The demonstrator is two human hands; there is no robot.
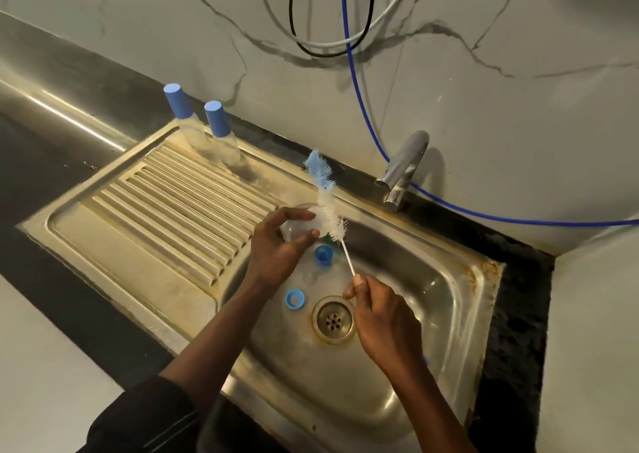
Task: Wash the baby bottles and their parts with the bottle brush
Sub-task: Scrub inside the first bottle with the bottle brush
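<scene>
My left hand (276,245) grips a clear baby bottle (300,227) over the sink, its open mouth facing right. My right hand (383,318) pinches the thin white handle of the bottle brush (328,203). The brush's white and blue bristles stand up just outside the bottle mouth, touching its rim. In the sink basin (415,279) lie a blue ring (295,299), a blue cap part (323,255) and a clear teat (309,276). Two capped bottles (214,131) with blue lids stand at the back of the drainboard.
A chrome tap (403,169) juts from the wall behind the basin, not running. The drain (333,319) sits in the basin middle. A ribbed drainboard (166,203) lies to the left. Blue, white and black hoses (349,55) hang on the marble wall.
</scene>
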